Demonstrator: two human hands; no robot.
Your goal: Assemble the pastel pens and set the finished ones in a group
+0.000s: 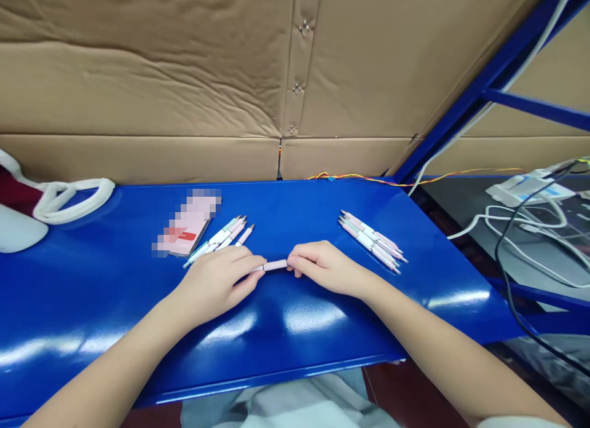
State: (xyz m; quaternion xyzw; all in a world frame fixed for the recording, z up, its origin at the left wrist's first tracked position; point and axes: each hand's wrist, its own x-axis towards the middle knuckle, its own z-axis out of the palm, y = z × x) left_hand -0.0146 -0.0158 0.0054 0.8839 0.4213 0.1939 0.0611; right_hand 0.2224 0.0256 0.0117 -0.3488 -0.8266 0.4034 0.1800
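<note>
As the left hand pinches a pale pink pen mid-frame and the right hand has its fingers closed at the end, this one looks unfinished, while pens left of centre and pens right of centre lie on the bench, which bunch is done unclear.

Two hands, one held pen, two pen bunches (overlapping, exact count unclear), one flat pink item
</note>
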